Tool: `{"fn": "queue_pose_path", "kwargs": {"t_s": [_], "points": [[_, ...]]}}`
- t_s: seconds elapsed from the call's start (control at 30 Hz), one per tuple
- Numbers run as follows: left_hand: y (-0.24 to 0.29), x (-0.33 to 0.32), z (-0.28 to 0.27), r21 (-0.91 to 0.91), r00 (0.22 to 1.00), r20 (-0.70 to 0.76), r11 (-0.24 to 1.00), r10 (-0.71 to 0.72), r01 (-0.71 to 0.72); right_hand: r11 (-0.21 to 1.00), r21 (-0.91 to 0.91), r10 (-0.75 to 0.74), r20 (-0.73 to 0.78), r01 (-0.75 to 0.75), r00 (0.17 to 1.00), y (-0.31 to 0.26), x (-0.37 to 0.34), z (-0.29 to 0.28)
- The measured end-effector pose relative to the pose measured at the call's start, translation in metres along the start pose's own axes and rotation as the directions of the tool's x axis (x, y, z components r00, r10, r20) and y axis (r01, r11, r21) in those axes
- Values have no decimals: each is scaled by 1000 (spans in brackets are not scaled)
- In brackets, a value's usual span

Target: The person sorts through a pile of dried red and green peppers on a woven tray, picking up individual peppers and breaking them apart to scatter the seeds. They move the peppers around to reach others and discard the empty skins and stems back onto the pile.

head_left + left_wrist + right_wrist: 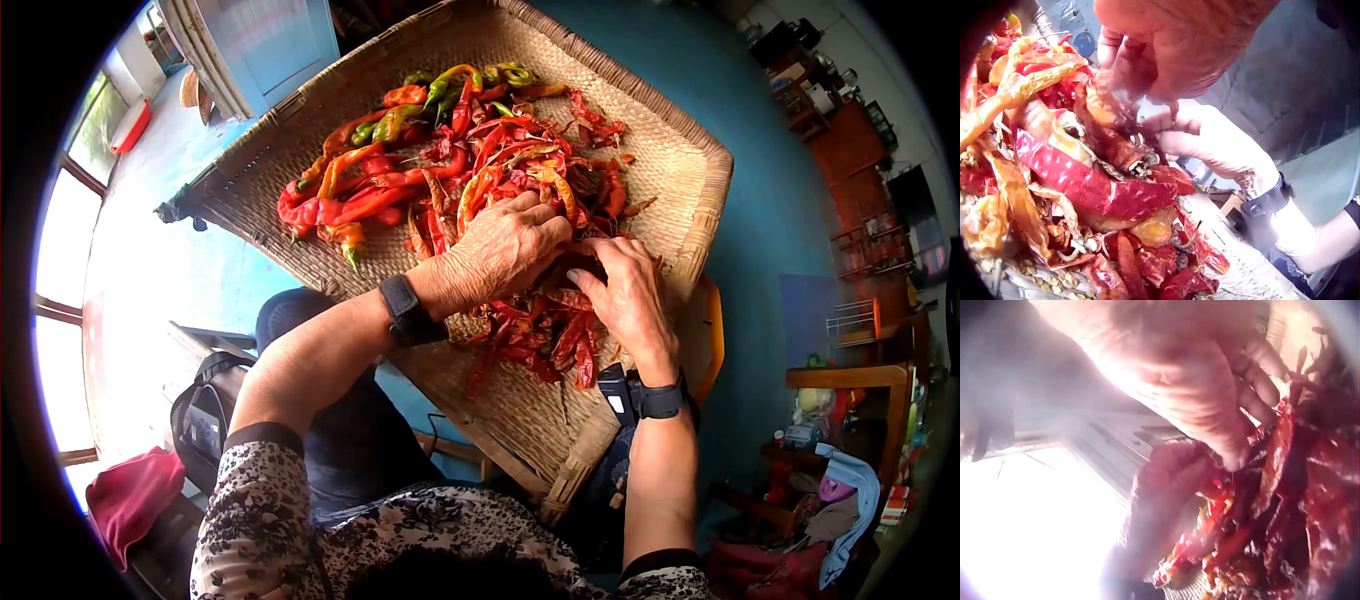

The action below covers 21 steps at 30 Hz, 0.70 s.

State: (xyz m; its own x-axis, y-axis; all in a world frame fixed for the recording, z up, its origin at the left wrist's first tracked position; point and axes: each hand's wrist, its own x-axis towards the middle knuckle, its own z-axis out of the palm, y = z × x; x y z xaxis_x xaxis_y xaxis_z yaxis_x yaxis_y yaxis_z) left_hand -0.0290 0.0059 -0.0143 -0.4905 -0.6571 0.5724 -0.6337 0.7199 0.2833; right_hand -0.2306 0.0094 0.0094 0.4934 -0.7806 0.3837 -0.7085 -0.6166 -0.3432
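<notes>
A heap of red chili peppers (515,150), many dried and wrinkled, lies on a woven tray (690,190). My left hand (505,245) bends over the near side of the heap, its curled fingertips gripping a dried chili pepper (1107,109). Close beside it, my right hand (630,295) pinches at the same spot with thumb and fingers, partly hidden behind the left hand in the left wrist view. In the right wrist view the two hands' fingertips almost meet above dark red chilies (1279,462). A smaller pile of dried chilies (545,340) lies under the wrists.
Fresher red and green peppers (400,125) are at the tray's far left. Loose pale seeds (1041,278) lie on the weave. A wooden chair (850,378) with bags and cloths stands at right, and a pink cloth (135,500) hangs at left.
</notes>
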Motion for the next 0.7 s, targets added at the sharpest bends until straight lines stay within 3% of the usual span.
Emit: {"fn": "queue_pose_path", "kwargs": {"t_s": [0.07, 0.2, 0.23, 0.33, 0.43, 0.5, 0.57, 0.63, 0.7], "points": [[0, -1, -1, -28, 1000, 5, 1000, -8, 8, 997, -69, 30, 149, -20, 988, 9, 1, 9], [1, 1, -14, -54, 980, -16, 979, -200, 199, 998, 8, 51, 229, -55, 972, 5, -1, 8], [0, 2, -15, -53, 960, 4, 958, -281, 281, 996, 56, 54, 169, -65, 984, 4, -2, 6], [-10, 0, -17, -48, 963, -55, 964, -263, 260, 981, 193, 45, -61, -32, 997, 6, -4, 1], [-10, -1, -16, -31, 965, -99, 970, -242, 240, 980, 196, 88, -233, -42, 969, 20, -12, -11], [-7, -1, -15, -59, 973, -47, 973, -225, 222, 946, 160, 316, -264, -282, 911, 28, -20, -32], [-7, -3, -9, -63, 974, -43, 973, -223, 220, 931, 85, 359, -387, -355, 849, 48, -28, -49], [-9, -4, -4, -25, 988, -29, 988, -152, 151, 940, 53, 315, -511, -336, 800, 78, -39, -58], [-10, -4, -2, -18, 992, -27, 992, -123, 123, 798, -161, 457, -466, -581, 757, 84, -51, -75]]}}
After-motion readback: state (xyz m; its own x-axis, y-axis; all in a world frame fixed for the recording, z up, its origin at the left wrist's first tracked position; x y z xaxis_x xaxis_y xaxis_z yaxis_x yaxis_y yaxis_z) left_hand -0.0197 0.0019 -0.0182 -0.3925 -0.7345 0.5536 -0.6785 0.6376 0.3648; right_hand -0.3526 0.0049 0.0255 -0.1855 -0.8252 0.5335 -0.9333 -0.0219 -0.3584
